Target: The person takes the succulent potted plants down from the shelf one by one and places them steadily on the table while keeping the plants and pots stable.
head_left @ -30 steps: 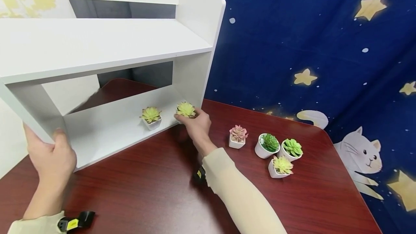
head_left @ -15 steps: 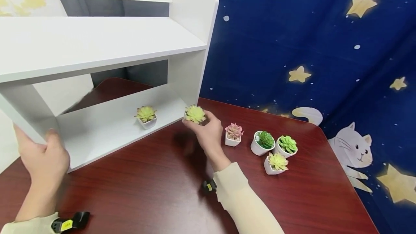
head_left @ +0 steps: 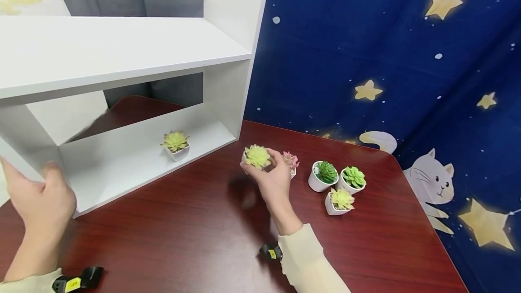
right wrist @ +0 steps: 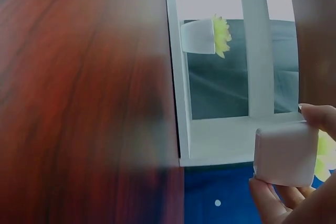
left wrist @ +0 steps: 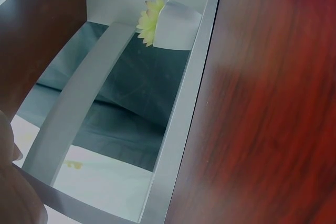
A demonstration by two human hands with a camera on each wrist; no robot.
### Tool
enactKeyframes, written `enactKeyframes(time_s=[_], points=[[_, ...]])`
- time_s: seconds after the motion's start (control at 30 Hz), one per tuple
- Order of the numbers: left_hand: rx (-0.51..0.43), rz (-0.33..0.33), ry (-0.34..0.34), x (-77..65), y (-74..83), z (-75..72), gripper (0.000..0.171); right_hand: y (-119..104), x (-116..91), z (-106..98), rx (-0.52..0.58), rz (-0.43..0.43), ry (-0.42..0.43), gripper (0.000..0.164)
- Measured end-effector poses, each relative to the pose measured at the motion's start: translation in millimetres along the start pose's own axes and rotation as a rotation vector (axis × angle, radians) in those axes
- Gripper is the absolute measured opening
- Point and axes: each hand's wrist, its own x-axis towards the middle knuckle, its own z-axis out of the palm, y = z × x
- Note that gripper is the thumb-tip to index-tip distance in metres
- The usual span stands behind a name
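Observation:
My right hand (head_left: 274, 182) pinches a small potted succulent (head_left: 257, 156), yellow-green in a square white pot, above the table just off the shelf's front right corner. In the right wrist view the thumb and fingertips grip the sides of that white pot (right wrist: 286, 155). My left hand (head_left: 40, 202) grips the front edge of the left side panel of a white shelf unit (head_left: 122, 49). On its lower board stands another yellow-green succulent (head_left: 176, 144), which also shows in the left wrist view as a white pot (left wrist: 177, 26).
Right of my right hand, a pink succulent (head_left: 291, 163) is partly hidden by it. Further right are a dark green succulent (head_left: 324, 174), a bright green one (head_left: 353, 178) and a yellow-green one (head_left: 340, 201) on the red-brown table (head_left: 183, 238). A blue starry curtain (head_left: 325, 58) hangs behind.
My right hand has lifted the yellow-green succulent off the lower board's right end and carried it right, out over the table. My left hand stays on the side panel while the view shifts right.

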Motion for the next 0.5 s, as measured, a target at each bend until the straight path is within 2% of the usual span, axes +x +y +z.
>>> enactKeyframes(time_s=[0.2, 0.3, 0.37, 0.5], points=[[0.042, -0.024, -0.013, -1.8, -3.2, 0.2, 0.065, 8, -6, -19, -0.114, 0.003, 0.028, 0.064], [0.065, -0.008, -0.014, -1.2, -4.7, 0.4, 0.064, 10, -8, -29, -0.183, -0.002, 0.043, 0.065], [0.071, 0.031, -0.019, -0.3, -5.7, -0.2, 0.065, 11, -10, -34, -0.227, -0.007, 0.048, 0.066], [0.059, 0.068, -0.023, -0.4, -4.8, -0.4, 0.066, 15, -14, -44, -0.262, -0.003, 0.035, 0.069]])
